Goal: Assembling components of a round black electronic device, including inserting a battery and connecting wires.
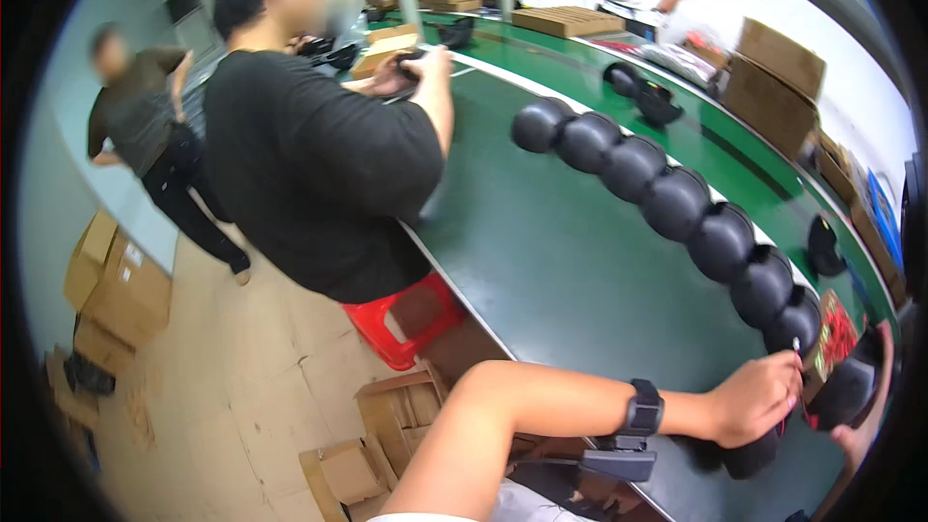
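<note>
My left hand (759,401) is closed, its fingertips pinched on a thin red wire with a small pale tip (797,343). Below that hand lies a dark rounded part (752,456), mostly covered by it. At the far right my right hand (853,445) shows only in part, its fingers against a black curved shell (847,389) that it holds. Just beyond my left hand begins a curved row of several black domed shells (725,242), which touch each other along the green table (561,261).
An open box of red wires (837,333) stands beside the row's near end. A raised green surface (715,155) carries loose black shells (657,104) and cardboard boxes (771,87). A co-worker in black (309,164) sits at left on a red stool (401,324). Cartons (358,474) lie below.
</note>
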`<state>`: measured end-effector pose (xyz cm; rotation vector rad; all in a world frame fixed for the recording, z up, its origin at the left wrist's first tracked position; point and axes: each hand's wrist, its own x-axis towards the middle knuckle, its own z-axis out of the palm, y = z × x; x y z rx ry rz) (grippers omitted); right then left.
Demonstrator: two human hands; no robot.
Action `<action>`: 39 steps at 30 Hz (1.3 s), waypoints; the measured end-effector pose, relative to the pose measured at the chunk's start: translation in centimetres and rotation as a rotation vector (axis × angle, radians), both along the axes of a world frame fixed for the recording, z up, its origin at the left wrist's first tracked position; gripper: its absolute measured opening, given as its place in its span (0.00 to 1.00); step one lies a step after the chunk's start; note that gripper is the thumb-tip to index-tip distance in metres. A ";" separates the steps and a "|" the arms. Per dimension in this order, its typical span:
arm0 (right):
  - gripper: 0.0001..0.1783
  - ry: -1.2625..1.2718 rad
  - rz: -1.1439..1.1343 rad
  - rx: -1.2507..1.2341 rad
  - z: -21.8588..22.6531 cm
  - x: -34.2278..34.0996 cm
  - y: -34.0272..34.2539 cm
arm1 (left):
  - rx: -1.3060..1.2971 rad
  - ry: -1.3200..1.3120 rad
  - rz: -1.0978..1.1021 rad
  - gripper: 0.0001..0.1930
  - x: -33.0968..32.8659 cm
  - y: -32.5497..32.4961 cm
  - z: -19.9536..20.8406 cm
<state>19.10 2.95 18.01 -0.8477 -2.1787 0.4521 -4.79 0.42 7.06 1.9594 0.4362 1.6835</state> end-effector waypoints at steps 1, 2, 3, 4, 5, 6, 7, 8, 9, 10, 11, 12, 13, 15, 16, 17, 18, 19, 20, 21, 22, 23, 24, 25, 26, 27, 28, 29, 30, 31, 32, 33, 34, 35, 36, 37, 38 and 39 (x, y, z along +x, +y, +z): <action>0.76 0.095 -0.005 -0.178 -1.5 -0.2 -2.0 | -0.011 0.012 0.016 0.08 -0.4 -0.1 -0.2; 0.78 0.021 -0.031 -0.112 -3.4 2.2 -2.6 | -0.015 0.002 0.020 0.08 -0.8 -0.4 -0.3; 0.79 -0.026 -0.116 -0.084 -4.6 3.2 -3.6 | -0.024 -0.007 -0.017 0.09 -0.4 0.1 -0.5; 0.78 -0.043 -0.171 -0.040 -5.3 3.7 -4.6 | -0.034 0.010 -0.001 0.09 -0.4 0.3 0.0; 0.78 -0.064 -0.214 -0.004 -5.9 3.9 -5.5 | -0.048 0.030 0.027 0.10 -0.5 -0.1 0.3; 0.78 -0.065 -0.172 -0.014 -6.3 3.3 -6.0 | -0.059 0.053 0.017 0.11 -0.6 -0.2 0.1; 0.78 -0.057 -0.120 -0.025 -6.9 2.2 -5.8 | -0.070 0.083 0.018 0.12 -0.9 0.0 -0.1; 0.78 -0.056 -0.044 -0.094 -7.9 1.4 -5.9 | -0.068 0.120 -0.018 0.13 -1.2 0.1 0.2; 0.79 -0.037 0.054 -0.168 -9.0 0.6 -5.7 | -0.069 0.167 -0.032 0.15 -1.7 0.1 0.3; 0.77 0.016 0.112 -0.208 -9.2 -0.3 -5.9 | -0.062 0.207 -0.077 0.16 -2.1 -0.1 0.4; 0.75 0.070 0.174 -0.243 -9.2 -1.0 -6.1 | -0.051 0.243 -0.118 0.17 -2.3 -0.2 0.6; 0.71 0.267 0.224 -0.452 -9.8 -1.3 -5.9 | -0.051 0.283 -0.121 0.17 -2.4 -0.4 0.9; 0.68 0.468 0.269 -0.637 -9.8 -1.4 -5.9 | -0.035 0.314 -0.129 0.18 -2.4 -0.7 1.4; 0.49 0.577 0.225 -0.780 -8.9 -1.8 -6.0 | -0.037 0.370 -0.144 0.19 -2.0 -0.8 1.9; 0.44 0.540 0.184 -0.745 -9.1 -1.8 -6.0 | -0.033 0.369 -0.166 0.19 -1.8 -0.8 2.0; 0.39 0.507 0.155 -0.716 -9.5 -2.1 -5.9 | -0.035 0.376 -0.177 0.19 -1.6 -0.8 2.1; 0.34 0.521 0.139 -0.635 -9.7 -2.3 -5.9 | -0.039 0.362 -0.174 0.20 -1.2 -0.8 2.0; 0.33 0.515 0.139 -0.668 -9.2 -2.8 -6.2 | -0.037 0.371 -0.186 0.20 -1.4 -1.1 2.1; 0.33 0.495 0.140 -0.661 -9.2 -2.9 -6.2 | -0.053 0.370 -0.167 0.20 -1.6 -1.3 2.2; 0.32 0.474 0.142 -0.654 -9.2 -2.9 -6.2 | -0.069 0.367 -0.147 0.20 -1.7 -1.5 2.2; 0.32 0.485 0.134 -0.653 -9.2 -2.9 -6.2 | -0.070 0.360 -0.138 0.21 -1.7 -1.4 2.1; 0.32 0.484 0.133 -0.664 -9.1 -2.8 -6.1 | -0.070 0.367 -0.148 0.21 -1.7 -1.4 2.1; 0.32 0.482 0.133 -0.676 -9.2 -2.9 -6.2 | -0.059 0.360 -0.166 0.19 -1.9 -1.3 2.1; 0.32 0.488 0.124 -0.677 -9.3 -3.0 -6.2 | -0.050 0.349 -0.185 0.18 -1.8 -1.3 2.2; 0.31 0.536 0.153 -0.658 -9.6 -3.2 -6.1 | -0.063 0.342 -0.195 0.18 -1.7 -1.2 2.1; 0.30 0.584 0.182 -0.639 -9.8 -3.4 -6.1 | -0.066 0.344 -0.204 0.18 -1.6 -1.1 2.0; 0.30 0.588 0.182 -0.640 -10.0 -3.5 -5.9 | -0.070 0.338 -0.202 0.19 -1.7 -1.1 2.0; 0.29 0.666 0.220 -0.712 -10.2 -3.6 -5.8 | -0.075 0.332 -0.200 0.19 -1.7 -1.1 1.9; 0.28 0.743 0.258 -0.784 -10.4 -3.7 -5.7 | -0.078 0.335 -0.201 0.19 -1.8 -1.0 1.9; 0.28 0.747 0.258 -0.786 -10.4 -3.7 -5.6 | -0.082 0.338 -0.206 0.19 -1.9 -1.0 2.0; 0.28 0.742 0.239 -0.776 -10.5 -3.7 -5.5 | -0.087 0.340 -0.210 0.20 -1.9 -1.0 2.0; 0.29 0.738 0.220 -0.765 -10.6 -3.7 -5.4 | -0.092 0.344 -0.211 0.20 -1.7 -1.0 1.9; 0.29 0.742 0.218 -0.723 -10.6 -4.1 -5.6 | -0.085 0.337 -0.193 0.21 -1.7 -1.0 1.8; 0.29 0.749 0.222 -0.727 -10.7 -4.2 -5.6 | -0.078 0.330 -0.175 0.24 -1.7 -1.0 1.7; 0.29 0.736 0.206 -0.678 -10.8 -4.2 -5.7 | -0.084 0.337 -0.173 0.24 -1.7 -1.0 1.5; 0.29 0.722 0.188 -0.627 -10.8 -4.2 -5.7 | -0.086 0.328 -0.179 0.24 -1.7 -1.0 1.5; 0.29 0.728 0.188 -0.629 -10.8 -4.2 -5.7 | -0.089 0.318 -0.185 0.24 -1.7 -1.0 1.5; 0.29 0.705 0.207 -0.616 -10.8 -4.2 -5.6 | -0.093 0.323 -0.186 0.24 -1.8 -0.9 1.5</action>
